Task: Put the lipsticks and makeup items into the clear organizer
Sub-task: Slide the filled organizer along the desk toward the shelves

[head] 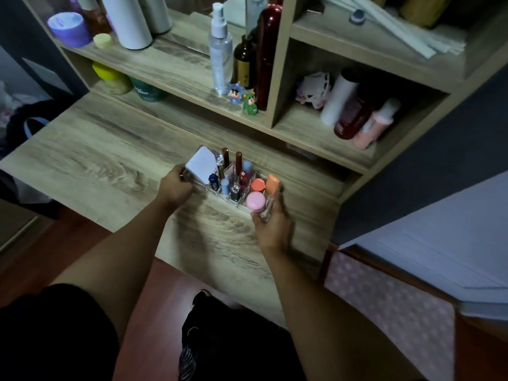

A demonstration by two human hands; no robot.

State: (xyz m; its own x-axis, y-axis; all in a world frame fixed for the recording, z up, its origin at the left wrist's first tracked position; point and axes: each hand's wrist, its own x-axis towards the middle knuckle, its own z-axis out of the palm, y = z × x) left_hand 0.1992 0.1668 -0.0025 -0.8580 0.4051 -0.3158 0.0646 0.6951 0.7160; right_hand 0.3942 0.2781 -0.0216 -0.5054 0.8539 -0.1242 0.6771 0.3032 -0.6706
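Note:
The clear organizer [220, 198] stands on the wooden desk [110, 160], filled with upright lipsticks [238, 160], small tubes and bottles. A white square compact [200, 166] leans at its left end. A pink-lidded jar [256, 201] and an orange-lidded jar [257, 184] sit at its right end. My left hand [176, 185] grips the organizer's left end beside the compact. My right hand [272, 226] holds the right end, with a small glass bottle with an orange cap [270, 193] against its fingers.
Shelves rise behind the desk with a clear spray bottle [220, 50], a dark red bottle [268, 50], two small figurines [243, 99], white and pink bottles [354, 114], and jars at upper left. A bed with a pink dotted cover [390, 306] lies right.

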